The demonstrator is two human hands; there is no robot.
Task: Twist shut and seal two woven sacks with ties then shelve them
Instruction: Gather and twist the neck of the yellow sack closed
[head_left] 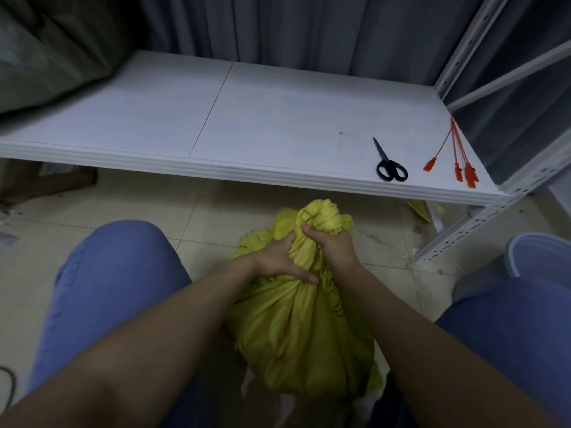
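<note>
The yellow sack (296,335) stands low centre, its twisted neck clenched by the left grip (278,261) and right grip (335,247). Red ties (470,176) lie upper right on the shelf (247,118), nearer the right grip.

Both hands grip the yellow sack's (296,329) twisted neck, left hand (278,262) just below right hand (332,244), in front of the white shelf (216,125) bearing scissors (390,168) and red ties (457,156).

Sack (296,329): yellow woven plastic, slight sheen, creased. Shelf (247,125): matt white board. Floor (216,211): glossy tile.
</note>
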